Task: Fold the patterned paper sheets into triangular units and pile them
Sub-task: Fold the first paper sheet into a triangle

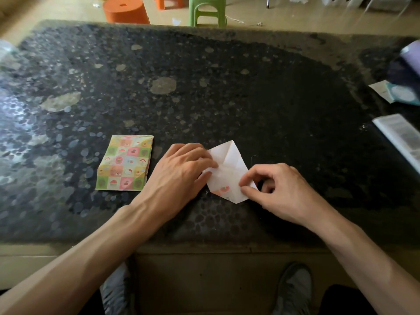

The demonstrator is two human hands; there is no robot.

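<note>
Progress: early, by my reading. One sheet in work [227, 171] is lying white side up on the counter [250, 87], near the stack of patterned sheets [124, 163], on the stack's right. No finished triangular unit and no pile are showing in view, so piling is not yet begun. The stack is lying flat, print side up, with its edges roughly squared. I cannot tell how many sheets it is holding.

Sheet in work: partly folded, not yet a triangle. It is showing an irregular outline, one point at the end farther from the person and another at the nearer end. Crease lines are crossing the white face. A sliver of pink-and-green print is peeping out by the near point.

Left grip [181, 171]: sitting between the stack and the sheet in work, fingers extended and pressing that sheet's stack-side edge flat. It is released, pinning rather than grasping.

Right grip [279, 192]: working on the sheet's side away from the stack, thumb and forefinger pinching its outer corner, other fingers curling loosely. Probably a flap is being drawn over or creased.

Left to do, as I judge it: finishing this unit, folding everything in the stack, and starting the pile.
</note>
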